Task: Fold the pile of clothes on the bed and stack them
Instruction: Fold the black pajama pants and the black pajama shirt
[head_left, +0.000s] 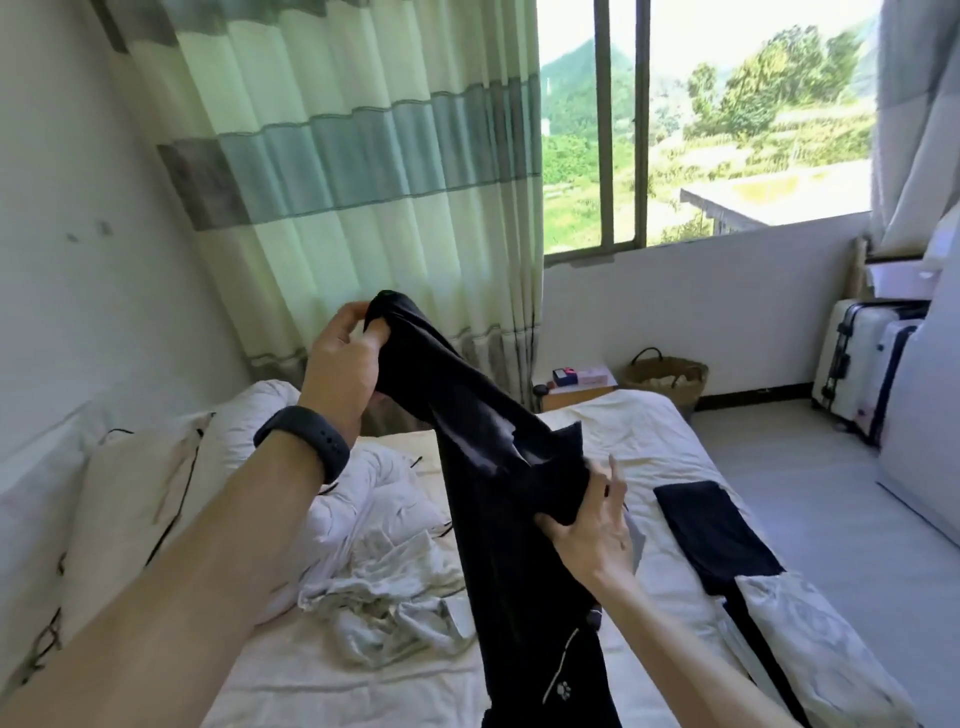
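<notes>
The left hand (345, 358) is raised over the bed (311, 686), fingers curled round the top end of the black garment (519, 571). The right hand (592, 525), lower and to the right, grips a fold of it partway down; the rest hangs toward the near edge. Left of it lies a crumpled pale garment (384, 597). On the right lie 2 folded pieces: a dark folded piece (711, 535), far, and a white patterned piece (810, 639), near.

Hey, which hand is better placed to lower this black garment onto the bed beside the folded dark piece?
Probably the right hand: it grips the black garment low, close to the folded dark piece. The left hand holds the other end raised, farther away.
</notes>
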